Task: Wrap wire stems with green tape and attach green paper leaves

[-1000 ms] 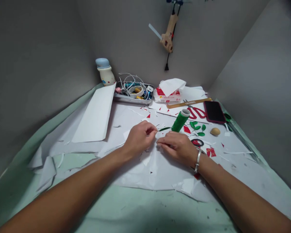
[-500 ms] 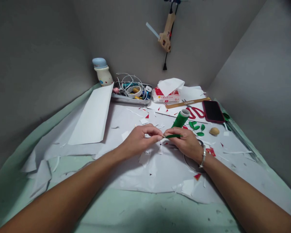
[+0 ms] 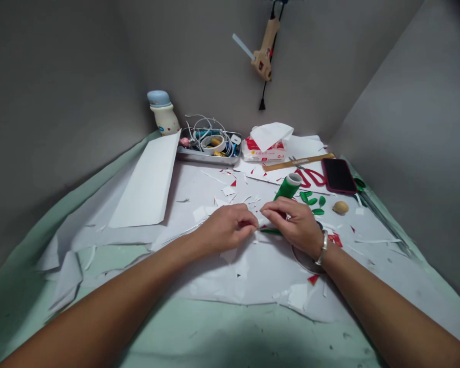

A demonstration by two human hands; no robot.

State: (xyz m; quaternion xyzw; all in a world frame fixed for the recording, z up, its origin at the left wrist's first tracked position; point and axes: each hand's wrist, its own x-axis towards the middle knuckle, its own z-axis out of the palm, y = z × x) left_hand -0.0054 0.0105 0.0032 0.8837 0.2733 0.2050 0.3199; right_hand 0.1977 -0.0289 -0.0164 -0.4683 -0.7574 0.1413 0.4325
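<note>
My left hand (image 3: 226, 228) and my right hand (image 3: 293, 225) meet at the middle of the white paper sheet (image 3: 253, 276). Between them is a thin green strip (image 3: 270, 231) with a small white paper bit at its end, pinched by both sets of fingers. Just beyond my right hand stands a roll of green tape (image 3: 287, 187). Several green paper leaves (image 3: 310, 201) lie to its right. A round ring (image 3: 304, 261) is partly hidden under my right wrist, which wears a silver bangle (image 3: 322, 247).
Red-handled scissors (image 3: 310, 177), a dark phone (image 3: 339, 176), and a wooden ruler (image 3: 299, 162) lie at the back right. A tissue pack (image 3: 263, 145) and a metal tray of cables (image 3: 207, 154) stand behind. White and red paper scraps are scattered about, and a folded white sheet (image 3: 145, 181) lies left.
The green strip has moved down and is now mostly behind my right fingers. My hands have closed in around it, and the ring has come into view under my right wrist.
</note>
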